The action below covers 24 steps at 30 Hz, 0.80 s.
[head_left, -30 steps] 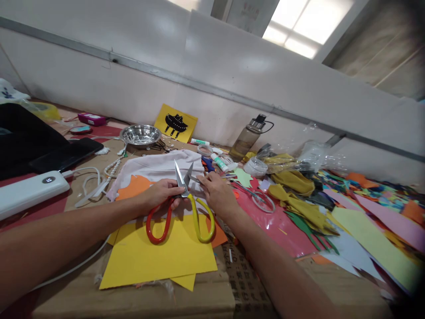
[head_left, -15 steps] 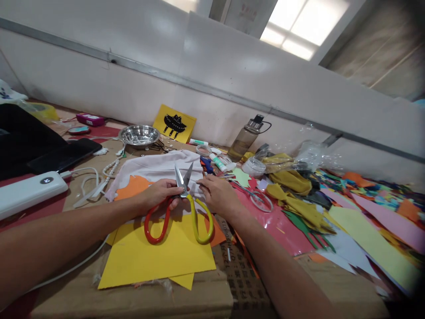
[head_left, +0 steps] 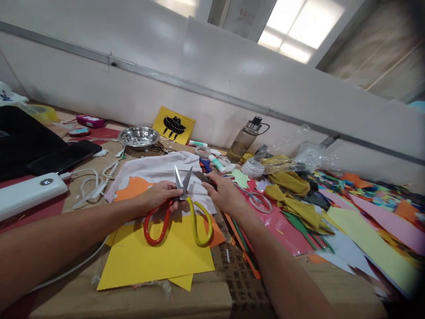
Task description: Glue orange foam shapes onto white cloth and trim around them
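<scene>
My left hand (head_left: 164, 195) is closed around the pivot of a pair of scissors (head_left: 182, 186). Their blades point up and stand apart, with a red handle and a yellow handle hanging below. To the right, the fingers of my right hand (head_left: 223, 192) are closed on a dark narrow blade-like tool (head_left: 200, 177), whose grip is mostly hidden by the hand. It sits beside the scissor blades, apart from them. Yellow sheets (head_left: 156, 261) lie beneath the handles. White cloth (head_left: 152, 164) and an orange cut piece (head_left: 133, 188) lie behind my left hand.
A metal bowl (head_left: 139, 137), a yellow card (head_left: 174, 124) with a black figure and a bottle (head_left: 244, 139) stand at the back. Glue sticks (head_left: 217, 164) lie before the bottle. A power bank (head_left: 33, 195) is at left; coloured scraps (head_left: 375, 195) cover the right.
My right hand has moved slightly right, away from the scissors, and the dark tool in it now shows. My left hand and the scissors have hardly moved.
</scene>
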{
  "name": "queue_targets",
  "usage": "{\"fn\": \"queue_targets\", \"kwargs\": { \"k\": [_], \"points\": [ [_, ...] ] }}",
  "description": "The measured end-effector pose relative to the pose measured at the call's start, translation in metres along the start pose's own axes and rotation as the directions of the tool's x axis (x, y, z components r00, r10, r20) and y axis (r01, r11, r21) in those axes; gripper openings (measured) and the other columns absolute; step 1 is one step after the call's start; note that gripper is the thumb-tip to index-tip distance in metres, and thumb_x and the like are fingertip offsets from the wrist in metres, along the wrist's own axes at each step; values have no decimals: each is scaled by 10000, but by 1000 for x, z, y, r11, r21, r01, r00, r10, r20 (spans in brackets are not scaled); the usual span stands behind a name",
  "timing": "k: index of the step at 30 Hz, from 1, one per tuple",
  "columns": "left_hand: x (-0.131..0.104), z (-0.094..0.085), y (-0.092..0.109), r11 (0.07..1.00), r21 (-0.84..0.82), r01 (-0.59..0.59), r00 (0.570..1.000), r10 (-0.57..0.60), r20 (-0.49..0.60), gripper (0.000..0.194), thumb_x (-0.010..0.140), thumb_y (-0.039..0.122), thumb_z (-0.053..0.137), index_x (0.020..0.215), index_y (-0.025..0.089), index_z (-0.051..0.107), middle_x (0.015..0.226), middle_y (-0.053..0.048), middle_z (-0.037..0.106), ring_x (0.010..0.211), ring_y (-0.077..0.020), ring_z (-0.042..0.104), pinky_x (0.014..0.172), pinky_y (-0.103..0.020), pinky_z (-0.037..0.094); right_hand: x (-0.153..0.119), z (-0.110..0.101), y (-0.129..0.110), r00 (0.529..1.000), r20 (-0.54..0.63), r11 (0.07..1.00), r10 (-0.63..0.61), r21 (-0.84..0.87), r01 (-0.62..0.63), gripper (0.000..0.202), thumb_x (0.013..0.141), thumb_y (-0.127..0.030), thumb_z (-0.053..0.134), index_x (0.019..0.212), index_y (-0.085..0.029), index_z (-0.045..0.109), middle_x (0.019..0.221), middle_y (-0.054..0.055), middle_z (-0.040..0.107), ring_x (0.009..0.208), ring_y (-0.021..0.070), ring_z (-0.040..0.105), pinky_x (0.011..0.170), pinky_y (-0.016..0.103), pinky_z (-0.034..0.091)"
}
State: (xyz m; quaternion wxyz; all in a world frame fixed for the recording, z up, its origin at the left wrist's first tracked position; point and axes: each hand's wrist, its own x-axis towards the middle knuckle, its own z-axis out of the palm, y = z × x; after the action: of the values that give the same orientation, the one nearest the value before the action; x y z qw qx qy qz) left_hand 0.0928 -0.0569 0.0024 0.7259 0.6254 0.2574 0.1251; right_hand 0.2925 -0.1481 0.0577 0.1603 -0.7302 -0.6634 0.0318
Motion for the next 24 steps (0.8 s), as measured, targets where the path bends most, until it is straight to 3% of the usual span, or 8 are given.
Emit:
{"fn": "queue_targets", "kwargs": {
  "k": [7,12,24],
  "points": [
    [-1,0,3,996,86,30,999,-28,-24,509,793,648,565,787,139,573,544,-4,596,364,-75,422,378,-209,326,-3,1,-4,994,76,996,-79,39,76,221,926,-293,468,948,-175,654,862,63,708,770,170,600,648,250,339],
    [-3,2,6,993,100,55,998,-50,-46,572,769,696,556,777,124,586,531,4,577,335,-71,411,339,-204,322,-3,3,-8,977,187,990,-103,113,82,215,921,-284,477,930,-151,647,805,56,678,697,146,558,631,244,326],
    [-4,3,9,991,111,70,996,-62,-67,468,829,566,543,852,107,635,549,5,581,315,-73,402,310,-206,330,-4,5,-9,953,255,981,-165,142,132,203,914,-268,482,883,-157,649,867,62,686,768,157,568,673,250,346]
  ]
}}
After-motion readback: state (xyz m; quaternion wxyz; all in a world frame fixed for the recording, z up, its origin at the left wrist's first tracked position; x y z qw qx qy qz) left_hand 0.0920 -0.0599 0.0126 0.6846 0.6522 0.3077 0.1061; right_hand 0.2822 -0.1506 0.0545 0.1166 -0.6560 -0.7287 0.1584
